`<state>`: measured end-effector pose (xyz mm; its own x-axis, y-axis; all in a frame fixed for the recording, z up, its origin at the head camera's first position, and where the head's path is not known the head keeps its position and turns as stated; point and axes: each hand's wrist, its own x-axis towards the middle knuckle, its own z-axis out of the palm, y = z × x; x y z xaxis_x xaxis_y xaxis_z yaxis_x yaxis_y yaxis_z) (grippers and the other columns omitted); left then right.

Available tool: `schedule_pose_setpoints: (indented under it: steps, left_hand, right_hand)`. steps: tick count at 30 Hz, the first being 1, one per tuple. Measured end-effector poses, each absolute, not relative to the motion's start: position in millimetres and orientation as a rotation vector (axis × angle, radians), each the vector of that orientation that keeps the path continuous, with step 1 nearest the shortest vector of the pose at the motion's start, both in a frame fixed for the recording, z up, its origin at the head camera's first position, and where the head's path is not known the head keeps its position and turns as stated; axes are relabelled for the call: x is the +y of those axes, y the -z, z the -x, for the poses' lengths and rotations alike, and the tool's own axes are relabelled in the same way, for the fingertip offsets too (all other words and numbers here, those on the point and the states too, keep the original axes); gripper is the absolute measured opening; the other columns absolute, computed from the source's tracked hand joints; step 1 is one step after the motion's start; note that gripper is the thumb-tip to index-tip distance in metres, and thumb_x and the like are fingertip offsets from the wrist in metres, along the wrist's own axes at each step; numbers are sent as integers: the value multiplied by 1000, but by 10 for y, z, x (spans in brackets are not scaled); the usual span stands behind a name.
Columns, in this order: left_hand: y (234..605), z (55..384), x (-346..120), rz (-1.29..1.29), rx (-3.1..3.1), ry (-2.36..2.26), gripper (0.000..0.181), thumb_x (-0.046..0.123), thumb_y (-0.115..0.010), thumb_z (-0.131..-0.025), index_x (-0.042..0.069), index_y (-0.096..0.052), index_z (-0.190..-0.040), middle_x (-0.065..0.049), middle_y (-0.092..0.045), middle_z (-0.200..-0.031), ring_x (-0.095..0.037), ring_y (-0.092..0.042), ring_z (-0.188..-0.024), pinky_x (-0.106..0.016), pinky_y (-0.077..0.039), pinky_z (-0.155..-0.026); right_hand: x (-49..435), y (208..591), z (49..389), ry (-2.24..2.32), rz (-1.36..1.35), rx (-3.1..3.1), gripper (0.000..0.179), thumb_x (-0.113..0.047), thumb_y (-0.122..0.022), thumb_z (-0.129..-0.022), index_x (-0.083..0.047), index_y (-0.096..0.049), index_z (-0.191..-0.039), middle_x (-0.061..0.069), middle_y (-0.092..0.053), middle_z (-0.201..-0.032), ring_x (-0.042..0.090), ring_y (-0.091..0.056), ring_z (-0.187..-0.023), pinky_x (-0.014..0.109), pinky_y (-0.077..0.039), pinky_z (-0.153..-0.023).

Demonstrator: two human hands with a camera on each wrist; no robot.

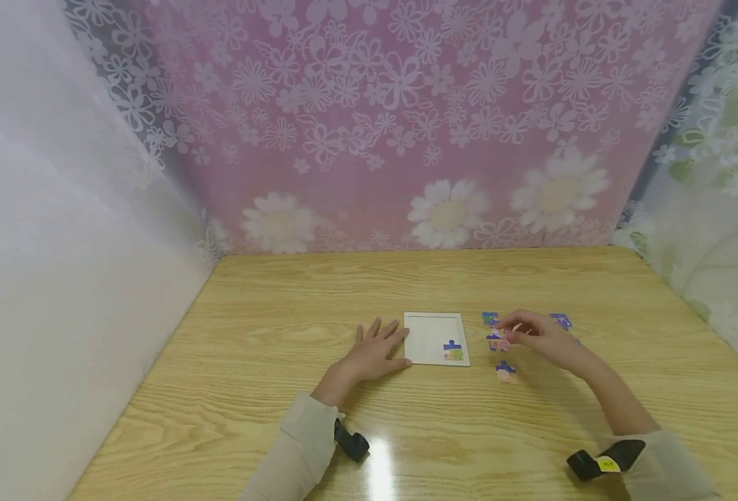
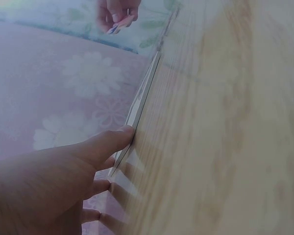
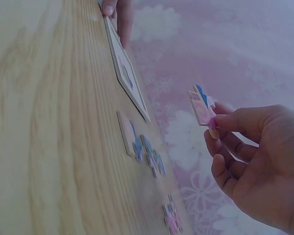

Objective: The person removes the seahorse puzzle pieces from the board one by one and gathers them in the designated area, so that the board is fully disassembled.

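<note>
A white puzzle tray lies flat on the table, with one jigsaw piece in its near right corner. My left hand rests at the tray's left side, fingers spread. In the left wrist view its thumb touches the tray edge. To the right of the tray, my right hand pinches a puzzle piece between thumb and fingers, raised off the table. The held piece shows pink and blue printing. Below that hand lie several loose pieces, including a peach and blue piece nearest me.
Another blue-purple piece lies beyond my right hand, which partly covers a piece beside it. The wooden table ends at a pink flowered curtain behind, with pale cloth at both sides. Each wrist wears a black strap camera.
</note>
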<state>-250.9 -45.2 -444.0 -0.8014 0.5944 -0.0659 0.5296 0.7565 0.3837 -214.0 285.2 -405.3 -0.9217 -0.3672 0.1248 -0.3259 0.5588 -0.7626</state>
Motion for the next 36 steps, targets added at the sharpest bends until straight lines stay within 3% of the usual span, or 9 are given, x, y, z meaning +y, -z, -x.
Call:
schedule_pose_setpoints:
  steps: [8,18,36]
  left_hand:
    - [4462,2521,-453,-898,2765,-521,66,48,-50,-91,18,-30,-145,-6,-18,-151,-35,-4,-136,-58,0,-103]
    - [4473,2534,-462,-900,2756,-532,66,49,-50,-91,18,-29,-146,-7,-17,-151,-35,-3,-136,-58,1,-103]
    - [4497,2548,-464,-901,2765,-537,66,49,-50,-91,19,-29,-146,-6,-17,-151,-35,-3,-136,-58,1,-103]
  right_hand:
    - [3016,4036,2067,1354,606,2732,21,-11,-53,-94,2,-59,-110,24,-53,-115,22,-58,-82,36,-51,-59]
    - [3193,4051,1997,1272,604,2835,19,-9,-53,-94,0,-61,-109,13,-60,-103,14,-58,-79,33,-50,-65]
    - [3366,4114,1899,1277,611,2852,18,-5,-53,-93,4,-61,-106,11,-61,-98,9,-57,-77,29,-50,-64]
